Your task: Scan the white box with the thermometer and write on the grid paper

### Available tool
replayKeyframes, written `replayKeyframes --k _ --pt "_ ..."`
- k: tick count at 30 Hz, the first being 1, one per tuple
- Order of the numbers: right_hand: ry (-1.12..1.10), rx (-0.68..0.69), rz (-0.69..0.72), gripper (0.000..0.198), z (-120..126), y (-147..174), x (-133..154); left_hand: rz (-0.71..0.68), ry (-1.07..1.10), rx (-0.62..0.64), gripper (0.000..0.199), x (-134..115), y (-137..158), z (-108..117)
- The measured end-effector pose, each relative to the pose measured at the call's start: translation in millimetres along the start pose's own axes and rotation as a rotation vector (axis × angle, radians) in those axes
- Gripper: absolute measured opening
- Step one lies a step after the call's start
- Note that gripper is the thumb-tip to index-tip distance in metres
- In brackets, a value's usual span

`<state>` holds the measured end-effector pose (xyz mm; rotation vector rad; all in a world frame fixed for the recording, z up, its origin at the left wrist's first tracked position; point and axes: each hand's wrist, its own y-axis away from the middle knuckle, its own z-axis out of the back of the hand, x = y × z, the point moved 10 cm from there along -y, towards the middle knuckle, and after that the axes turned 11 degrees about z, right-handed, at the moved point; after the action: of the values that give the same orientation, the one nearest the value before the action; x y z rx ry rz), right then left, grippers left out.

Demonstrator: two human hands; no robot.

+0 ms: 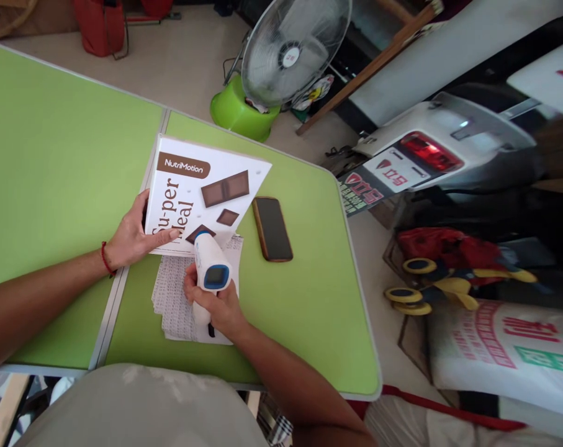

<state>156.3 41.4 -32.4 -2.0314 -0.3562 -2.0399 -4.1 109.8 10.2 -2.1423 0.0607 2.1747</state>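
My left hand [135, 233] grips the lower left edge of a white cardboard box [183, 198], thumb on its front, the other fingers partly hidden behind. The box is tilted up and bears brown lettering and pictures of chocolate pieces. In my right hand [218, 304] is a white infrared thermometer [210, 257] with a blue-rimmed screen; my fingers wrap its handle. Its blue tip lies against or just in front of the box's lower edge; I cannot tell which. Beneath both, sheets of printed paper [172, 310] lie fanned on the green table [318, 310].
A smartphone [272, 228] in a brown case lies right of the box. Past the far edge, a fan [290, 57] stands by a green stool [246, 115]. To the right are a white scooter [430, 149] and a printed sack [504, 354]. A metal seam [111, 310] crosses the table.
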Motion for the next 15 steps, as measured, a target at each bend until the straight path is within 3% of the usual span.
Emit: replayKeyframes --k 15 --pt "-0.088 -0.04 -0.05 0.029 3.5 -1.2 -1.1 0.034 0.087 -0.046 0.062 -1.9 2.8 4.7"
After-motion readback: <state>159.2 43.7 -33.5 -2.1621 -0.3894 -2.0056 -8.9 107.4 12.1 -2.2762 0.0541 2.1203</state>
